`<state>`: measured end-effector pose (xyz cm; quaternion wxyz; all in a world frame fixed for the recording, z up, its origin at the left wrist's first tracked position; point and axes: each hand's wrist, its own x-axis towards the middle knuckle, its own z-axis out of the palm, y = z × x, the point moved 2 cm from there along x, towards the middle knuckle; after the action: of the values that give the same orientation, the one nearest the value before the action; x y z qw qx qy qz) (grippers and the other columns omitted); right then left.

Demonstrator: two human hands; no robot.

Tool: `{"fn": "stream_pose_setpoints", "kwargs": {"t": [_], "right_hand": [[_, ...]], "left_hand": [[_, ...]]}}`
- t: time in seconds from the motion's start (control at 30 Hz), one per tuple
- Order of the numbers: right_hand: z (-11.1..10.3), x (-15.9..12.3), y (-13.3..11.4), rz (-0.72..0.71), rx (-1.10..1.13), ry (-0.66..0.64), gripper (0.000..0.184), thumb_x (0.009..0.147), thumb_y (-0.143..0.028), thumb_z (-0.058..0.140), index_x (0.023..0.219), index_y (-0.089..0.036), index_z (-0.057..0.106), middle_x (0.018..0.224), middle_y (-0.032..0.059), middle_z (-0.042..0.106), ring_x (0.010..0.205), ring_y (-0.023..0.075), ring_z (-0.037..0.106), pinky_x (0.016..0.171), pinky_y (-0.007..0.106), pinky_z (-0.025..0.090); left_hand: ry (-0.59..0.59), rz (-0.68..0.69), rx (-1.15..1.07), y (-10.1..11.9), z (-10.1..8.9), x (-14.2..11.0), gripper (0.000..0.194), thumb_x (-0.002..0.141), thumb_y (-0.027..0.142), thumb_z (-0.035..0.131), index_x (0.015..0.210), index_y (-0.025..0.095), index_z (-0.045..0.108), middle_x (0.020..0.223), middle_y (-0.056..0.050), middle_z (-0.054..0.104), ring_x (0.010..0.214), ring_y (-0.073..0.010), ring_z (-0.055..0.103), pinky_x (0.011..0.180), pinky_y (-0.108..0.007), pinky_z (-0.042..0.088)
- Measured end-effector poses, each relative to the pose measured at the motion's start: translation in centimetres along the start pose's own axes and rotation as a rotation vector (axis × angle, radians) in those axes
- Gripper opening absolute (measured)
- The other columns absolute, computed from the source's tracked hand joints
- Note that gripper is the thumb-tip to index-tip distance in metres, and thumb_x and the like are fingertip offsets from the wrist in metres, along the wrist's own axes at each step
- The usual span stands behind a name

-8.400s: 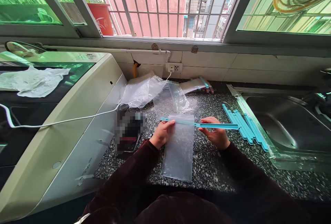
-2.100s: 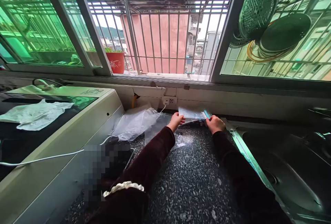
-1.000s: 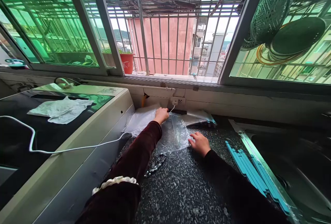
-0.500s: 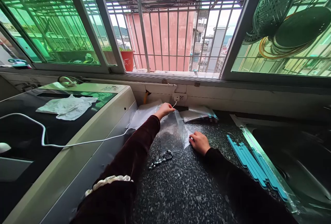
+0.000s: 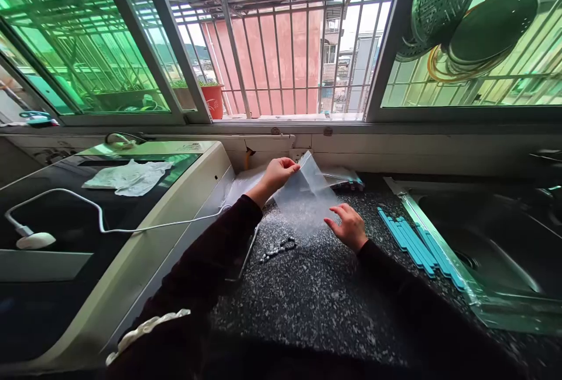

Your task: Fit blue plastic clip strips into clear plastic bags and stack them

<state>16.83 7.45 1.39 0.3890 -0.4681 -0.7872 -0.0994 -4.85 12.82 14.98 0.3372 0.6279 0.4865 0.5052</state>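
Observation:
Pinched at its upper edge, a clear plastic bag (image 5: pixel 307 201) hangs tilted from my left hand (image 5: pixel 277 174), above the dark speckled countertop (image 5: pixel 302 310). My right hand (image 5: pixel 349 226) is beside the bag's lower right side, thumb and fingers apart, holding nothing. On the counter below the bag lies a beaded bracelet (image 5: pixel 278 249) with shiny beads. More clear plastic bags (image 5: pixel 342 176) lie against the wall behind, partly hidden by the held one. Another pile of clear plastic (image 5: pixel 246 185) lies left of my left hand.
Several turquoise strips (image 5: pixel 417 245) lie on the right, along the edge of a dark sink (image 5: pixel 496 233). At left stands a cream appliance (image 5: pixel 211 163) with a white cloth (image 5: pixel 129 178) and a white cable (image 5: pixel 153 229) on top. A barred window is ahead.
My left hand has lifted the plastic bag off the counter. My right hand has let go of the bag's side and opened. The view has shifted slightly.

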Motion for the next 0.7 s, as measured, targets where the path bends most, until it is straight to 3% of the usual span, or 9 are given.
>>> {"fn": "stream_pose_setpoints", "kwargs": {"t": [0.17, 0.37, 0.5, 0.6, 0.7], "right_hand": [[-2.6, -1.5, -0.5, -0.017, -0.026, 0.07, 0.034, 0.083, -0.047, 0.05, 0.092, -0.017, 0.064, 0.085, 0.0075, 0.061, 0.079, 0.0191, 0.056, 0.071, 0.029, 0.042], [-4.7, -3.8, -0.9, 0.017, 0.078, 0.096, 0.039, 0.078, -0.051, 0.055, 0.098, -0.018, 0.061, 0.095, 0.0098, 0.061, 0.09, 0.0231, 0.055, 0.078, 0.036, 0.043], [-4.9, -4.9, -0.8, 0.346, 0.369, 0.09, 0.051, 0.075, -0.059, 0.052, 0.105, -0.017, 0.053, 0.103, 0.0132, 0.06, 0.083, 0.0225, 0.057, 0.071, 0.037, 0.047], [-4.4, -5.6, -0.9, 0.62, 0.678, 0.002, 0.054, 0.072, -0.065, 0.051, 0.099, -0.018, 0.05, 0.088, 0.0103, 0.063, 0.072, 0.0198, 0.059, 0.063, 0.034, 0.048], [-4.2, -5.9, -1.5, 0.716, 0.865, -0.01, 0.052, 0.068, -0.064, 0.057, 0.092, -0.02, 0.046, 0.072, 0.0043, 0.063, 0.068, 0.0184, 0.06, 0.065, 0.033, 0.049]], "left_hand": [[0.004, 0.048, -0.142, 2.0, 0.1, -4.0, 0.02, 0.059, 0.031, 0.068, 0.058, 0.014, 0.059, 0.051, 0.004, 0.05, 0.049, -0.0064, 0.039, 0.049, -0.021, 0.029], [-0.01, 0.049, -0.27, 2.3, 0.4, -7.4, 0.025, 0.061, 0.037, 0.069, 0.058, 0.015, 0.057, 0.054, 0.004, 0.053, 0.053, -0.0076, 0.045, 0.055, -0.022, 0.036], [-0.006, 0.077, -0.265, 2.3, 0.2, -8.8, 0.028, 0.064, 0.041, 0.068, 0.06, 0.016, 0.056, 0.058, 0.002, 0.055, 0.057, -0.0089, 0.048, 0.057, -0.023, 0.039], [0.037, 0.094, -0.264, 2.1, 0.1, -9.5, 0.031, 0.064, 0.045, 0.067, 0.062, 0.016, 0.056, 0.06, 0.002, 0.057, 0.057, -0.0099, 0.049, 0.058, -0.023, 0.04], [0.105, 0.121, -0.263, 1.7, 0.1, -10.2, 0.032, 0.065, 0.047, 0.066, 0.063, 0.017, 0.057, 0.06, 0.001, 0.059, 0.059, -0.0109, 0.051, 0.061, -0.024, 0.041]]}}
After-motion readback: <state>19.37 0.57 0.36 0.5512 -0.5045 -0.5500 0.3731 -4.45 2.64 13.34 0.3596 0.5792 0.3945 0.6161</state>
